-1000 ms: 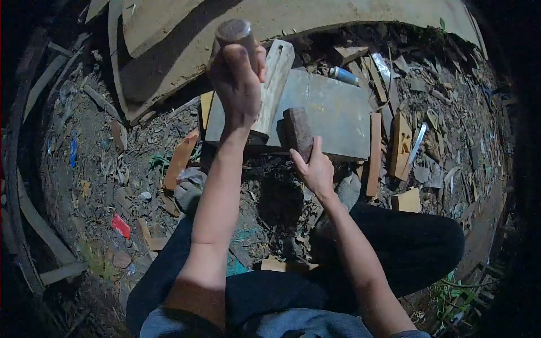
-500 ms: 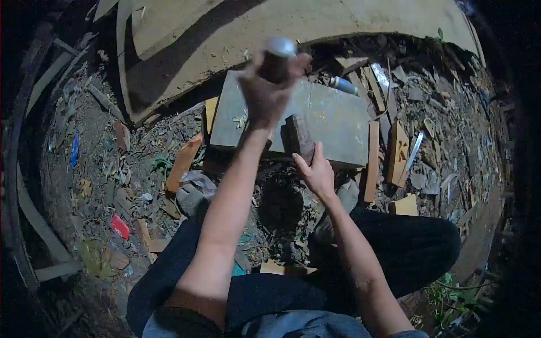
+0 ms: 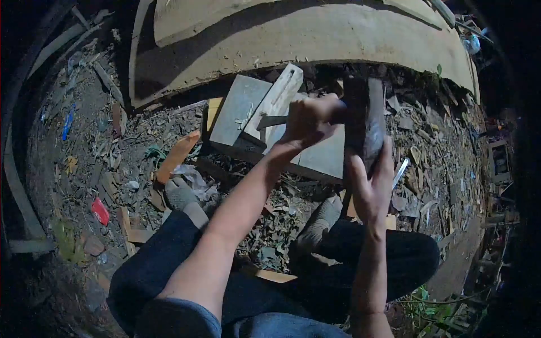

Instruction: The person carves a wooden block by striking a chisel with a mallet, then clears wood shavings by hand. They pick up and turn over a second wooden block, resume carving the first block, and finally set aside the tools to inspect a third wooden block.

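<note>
Littered earth (image 3: 73,180) spreads around the person, rough with chips, leaves and splinters, and a broad, pale board (image 3: 338,34) with a curved edge spans the far side. The person's dark trousers (image 3: 389,248) are of matte cloth, the knees spread. Between the board and the feet lies a grey, flat-topped slab (image 3: 239,107) with straight edges.

A pale timber piece (image 3: 279,96), long and squared, rests slantwise on the slab; its far end has a narrow slot, its near end is dark. To its right, the person's right hand (image 3: 372,188) grips the lower end of a dark, thick wooden block (image 3: 375,112), thumb on one side and fingers on the other.

The left hand (image 3: 310,119) is closed around a narrow tool, whose flat dark blade (image 3: 273,120) points left over the timber piece; whether its tip touches the wood cannot be told. Smaller still are a jagged orange-brown offcut (image 3: 178,156), a crumpled translucent plastic (image 3: 194,183) and a red wrapper (image 3: 100,211)
</note>
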A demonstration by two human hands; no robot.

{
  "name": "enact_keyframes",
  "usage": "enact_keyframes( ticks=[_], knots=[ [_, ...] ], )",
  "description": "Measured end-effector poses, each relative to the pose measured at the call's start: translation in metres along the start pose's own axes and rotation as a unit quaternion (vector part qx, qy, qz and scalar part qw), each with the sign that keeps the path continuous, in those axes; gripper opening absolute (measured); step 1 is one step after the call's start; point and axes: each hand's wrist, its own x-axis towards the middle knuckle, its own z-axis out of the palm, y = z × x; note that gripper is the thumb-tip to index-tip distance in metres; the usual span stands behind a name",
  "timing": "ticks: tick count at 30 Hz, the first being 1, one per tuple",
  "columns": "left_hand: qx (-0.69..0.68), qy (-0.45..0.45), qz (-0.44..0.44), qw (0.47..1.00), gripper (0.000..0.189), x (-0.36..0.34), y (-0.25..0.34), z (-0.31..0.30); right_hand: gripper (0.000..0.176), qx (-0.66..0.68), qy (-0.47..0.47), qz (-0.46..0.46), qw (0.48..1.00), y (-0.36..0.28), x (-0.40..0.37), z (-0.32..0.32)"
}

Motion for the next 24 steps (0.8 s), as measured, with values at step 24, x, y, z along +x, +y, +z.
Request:
enact_keyframes(
  ticks=[24],
  knots=[
    [-0.184,0.214,-0.087,0.955,0.025,0.027,-0.023,-0.033,0.048,0.370,-0.013,0.173,0.913,0.048,-0.015,0.062]
  ],
)
